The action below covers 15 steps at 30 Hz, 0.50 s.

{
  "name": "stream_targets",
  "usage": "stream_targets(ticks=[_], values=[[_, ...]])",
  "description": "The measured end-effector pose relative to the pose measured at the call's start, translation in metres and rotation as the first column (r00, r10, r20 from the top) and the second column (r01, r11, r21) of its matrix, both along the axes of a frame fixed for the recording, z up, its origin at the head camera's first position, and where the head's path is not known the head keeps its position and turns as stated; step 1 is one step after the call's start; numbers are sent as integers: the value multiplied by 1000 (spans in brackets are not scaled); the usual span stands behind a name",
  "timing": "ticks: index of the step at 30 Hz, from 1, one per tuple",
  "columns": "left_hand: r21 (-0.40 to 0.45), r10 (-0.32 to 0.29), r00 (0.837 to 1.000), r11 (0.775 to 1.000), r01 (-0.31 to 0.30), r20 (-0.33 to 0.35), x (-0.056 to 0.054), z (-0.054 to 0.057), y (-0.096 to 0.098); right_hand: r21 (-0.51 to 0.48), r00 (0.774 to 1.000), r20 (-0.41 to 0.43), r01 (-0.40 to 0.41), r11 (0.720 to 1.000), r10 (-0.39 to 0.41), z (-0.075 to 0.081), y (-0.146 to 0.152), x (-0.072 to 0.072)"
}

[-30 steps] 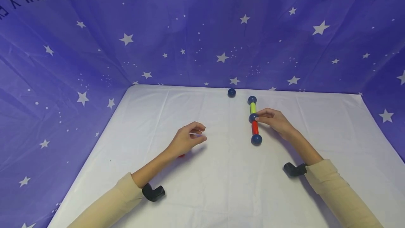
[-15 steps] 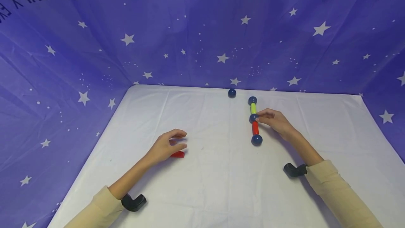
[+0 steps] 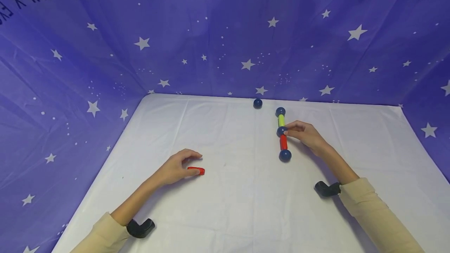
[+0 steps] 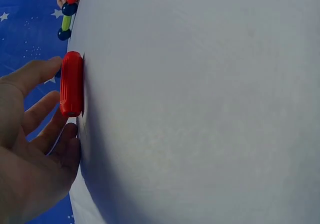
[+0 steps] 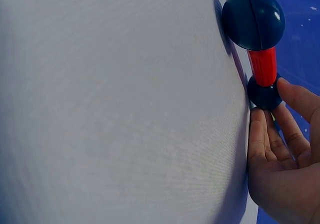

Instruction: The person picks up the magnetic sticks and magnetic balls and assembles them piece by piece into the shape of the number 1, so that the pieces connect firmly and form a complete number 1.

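Observation:
A straight chain lies on the white cloth, right of centre in the head view. It runs from a far blue ball [image 3: 280, 111] through a yellow-green rod [image 3: 281, 120], a middle blue ball [image 3: 280, 131] and a red rod [image 3: 283, 142] to a near blue ball [image 3: 285, 155]. My right hand [image 3: 307, 138] pinches the middle ball between thumb and fingers, as the right wrist view also shows. At the left, my left hand [image 3: 175, 167] is spread around a loose red rod [image 4: 72, 83], thumb on its near side and fingers beyond it.
Another blue ball [image 3: 258, 103] sits by the far edge of the table [image 3: 225, 206], left of the chain. A purple star-patterned backdrop [image 3: 218, 38] rises behind and along the sides. Black curved pieces [image 3: 140, 228] hang at both wrists.
My left hand has moved left and toward the near side, coming down around the loose red rod, which now shows between thumb and fingers. My right hand stays at the middle ball.

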<state>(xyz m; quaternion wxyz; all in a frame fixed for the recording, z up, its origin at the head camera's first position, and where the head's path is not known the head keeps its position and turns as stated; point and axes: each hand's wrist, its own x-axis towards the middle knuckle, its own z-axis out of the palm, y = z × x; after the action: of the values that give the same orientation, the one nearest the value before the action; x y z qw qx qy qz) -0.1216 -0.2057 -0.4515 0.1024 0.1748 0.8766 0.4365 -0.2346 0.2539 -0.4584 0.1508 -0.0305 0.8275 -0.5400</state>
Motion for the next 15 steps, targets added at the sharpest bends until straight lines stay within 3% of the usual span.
stream_targets(ticks=[3,15], values=[[-27,-40,999,999,40,-24,1,-1,0,0,1000,-2,1,1000,-1,0,0,1],[-105,-94,991,991,84,-98,2,-4,0,-12,1000,-2,-7,1000,7,-2,2,-1]])
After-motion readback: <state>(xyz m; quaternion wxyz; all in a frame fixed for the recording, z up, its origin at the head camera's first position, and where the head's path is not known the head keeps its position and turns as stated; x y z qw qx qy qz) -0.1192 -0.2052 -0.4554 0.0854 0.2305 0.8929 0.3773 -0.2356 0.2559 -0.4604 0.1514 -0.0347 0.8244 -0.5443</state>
